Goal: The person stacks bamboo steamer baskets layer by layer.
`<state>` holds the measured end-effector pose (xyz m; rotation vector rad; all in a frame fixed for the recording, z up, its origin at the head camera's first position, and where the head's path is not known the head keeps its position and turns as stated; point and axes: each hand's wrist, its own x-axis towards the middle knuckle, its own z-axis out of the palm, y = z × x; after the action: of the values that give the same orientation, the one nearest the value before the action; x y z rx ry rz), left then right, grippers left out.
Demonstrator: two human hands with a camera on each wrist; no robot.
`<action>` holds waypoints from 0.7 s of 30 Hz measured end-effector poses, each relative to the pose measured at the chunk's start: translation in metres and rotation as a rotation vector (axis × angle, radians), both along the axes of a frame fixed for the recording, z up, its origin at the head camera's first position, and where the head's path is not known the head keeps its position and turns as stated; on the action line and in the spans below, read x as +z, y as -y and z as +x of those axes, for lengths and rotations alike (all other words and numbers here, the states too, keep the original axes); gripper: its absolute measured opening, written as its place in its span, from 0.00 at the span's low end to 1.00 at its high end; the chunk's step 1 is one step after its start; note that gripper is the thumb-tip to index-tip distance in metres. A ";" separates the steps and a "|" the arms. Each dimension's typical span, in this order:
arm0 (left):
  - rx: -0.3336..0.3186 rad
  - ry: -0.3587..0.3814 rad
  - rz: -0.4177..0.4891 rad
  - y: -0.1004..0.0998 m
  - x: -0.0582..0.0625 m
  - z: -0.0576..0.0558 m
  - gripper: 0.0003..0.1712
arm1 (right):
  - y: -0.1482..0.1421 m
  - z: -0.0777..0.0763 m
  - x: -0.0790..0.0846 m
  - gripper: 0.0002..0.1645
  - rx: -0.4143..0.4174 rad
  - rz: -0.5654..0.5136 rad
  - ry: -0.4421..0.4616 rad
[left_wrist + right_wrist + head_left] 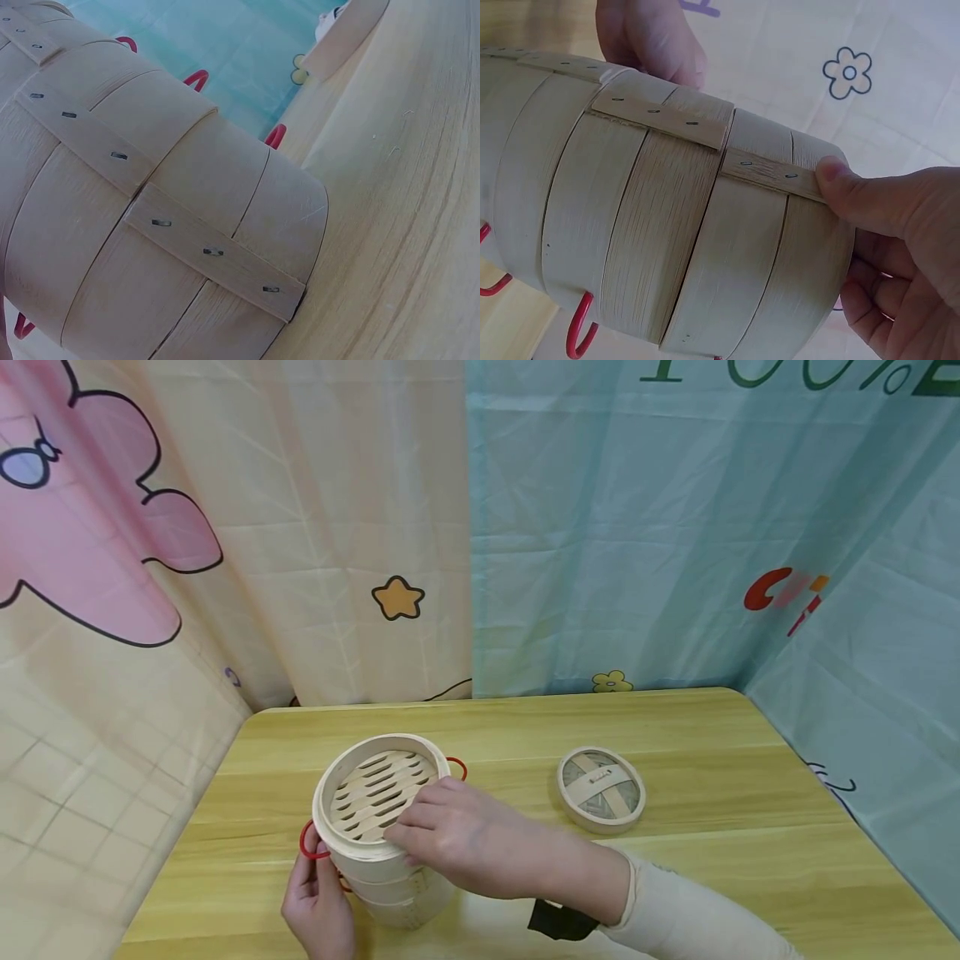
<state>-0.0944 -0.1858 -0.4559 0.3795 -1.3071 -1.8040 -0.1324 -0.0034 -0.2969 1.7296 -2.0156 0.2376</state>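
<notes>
A tall stack of round bamboo steamer baskets [382,793] stands upright on the table, its slatted top tier showing from above. My right hand [472,843] grips the near right rim of that tier; in the right wrist view its thumb [840,180] presses the outer wall while the other fingers curl over the edge. At the stack's left side, my left hand [318,902] holds on by a red loop handle [313,842], its fingertips partly hidden. Stapled overlap strips [214,251] run along the walls in the left wrist view.
A round woven bamboo lid [600,789] with a pale band lies on the wooden table [697,760] right of the stack. More red loops [457,767] stick out from the baskets. Printed curtains [570,527] enclose the table's back and sides.
</notes>
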 end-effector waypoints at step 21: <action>-0.007 -0.063 -0.016 0.000 -0.001 -0.002 0.17 | 0.003 0.008 -0.002 0.12 -0.075 0.002 -0.023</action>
<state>-0.0960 -0.1857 -0.4570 0.3074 -1.2799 -1.7960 -0.1247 -0.0065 -0.2985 1.6469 -2.0598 0.1907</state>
